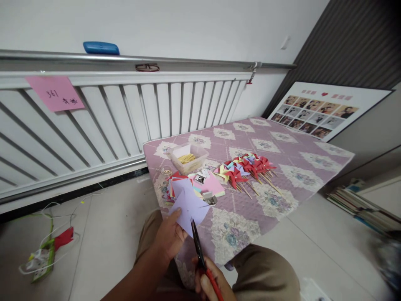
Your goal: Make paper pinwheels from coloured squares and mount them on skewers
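Observation:
My left hand [173,235] grips a square of lilac paper [191,205] by its lower left side, thumb on top. The paper has a small dark dot near its middle and slits running in from its corners. My right hand [210,279] is closed round the red handles of dark-bladed scissors [198,246]. Their tips are at the paper's lower edge, slightly apart. Behind the paper, a stack of coloured paper [210,180] lies on the table with metal binder clips [210,199] on it.
A clear plastic box [200,158] of thin wooden sticks stands behind the paper stack. Several finished paper pinwheels [255,169] lie to the right on the flowered tablecloth [234,234]. A radiator [175,104] runs along the wall. A power strip [44,261] is on the floor at left.

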The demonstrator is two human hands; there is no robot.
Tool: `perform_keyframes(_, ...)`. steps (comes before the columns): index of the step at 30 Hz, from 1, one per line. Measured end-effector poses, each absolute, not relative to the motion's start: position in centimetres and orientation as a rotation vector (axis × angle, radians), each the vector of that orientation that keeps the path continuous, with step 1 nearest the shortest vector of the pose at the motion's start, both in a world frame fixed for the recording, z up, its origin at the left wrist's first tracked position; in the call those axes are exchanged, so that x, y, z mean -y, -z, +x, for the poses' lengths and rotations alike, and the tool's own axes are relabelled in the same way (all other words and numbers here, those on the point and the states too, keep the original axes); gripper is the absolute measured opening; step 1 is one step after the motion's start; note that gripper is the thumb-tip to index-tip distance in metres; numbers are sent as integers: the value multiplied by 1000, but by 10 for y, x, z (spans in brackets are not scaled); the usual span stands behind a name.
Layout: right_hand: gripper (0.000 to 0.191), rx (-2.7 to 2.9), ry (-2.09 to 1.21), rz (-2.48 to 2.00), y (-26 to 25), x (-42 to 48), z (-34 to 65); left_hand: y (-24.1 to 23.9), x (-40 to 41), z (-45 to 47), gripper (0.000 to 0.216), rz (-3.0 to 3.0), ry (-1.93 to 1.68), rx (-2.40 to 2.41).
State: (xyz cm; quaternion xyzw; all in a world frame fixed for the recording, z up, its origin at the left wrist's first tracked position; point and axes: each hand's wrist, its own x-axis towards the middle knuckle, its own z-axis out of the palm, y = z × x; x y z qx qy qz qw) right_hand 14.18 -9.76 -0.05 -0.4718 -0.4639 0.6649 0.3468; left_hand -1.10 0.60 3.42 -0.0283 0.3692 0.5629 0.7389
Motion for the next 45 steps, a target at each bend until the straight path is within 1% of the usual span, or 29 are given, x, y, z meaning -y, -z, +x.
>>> perform_keyframes(6,62,1210,-1664,-1354,2,96,143,-37,-4,-7,18,-78,-1250,-811)
perform_keyframes(12,65,1187,-1660,-1352,8,92,139,-37,-3,-5,18,-82,-1273,-823)
perform_keyframes(21,56,1119,-1657,-1342,7,92,138,-39,-4,-4,16,-73,-1276,-842)
perform_keyframes(30,60,1147,-1667,-1365,18,89,137,-32,-4,-5,16,-103,-1283,-832)
perform_keyframes(36,58,1183,-1655,-1372,19,90,139,-30,-4,-4,20,-116,-1289,-843)
perform_keyframes(40,62,1226,-1672,-1357,21,89,139,-32,-4,-4,20,-107,-1296,-849)
perform_keyframes(45,56,1274,-1650,-1310,20,90,142,-33,-4,-4,16,-103,-1299,-865)
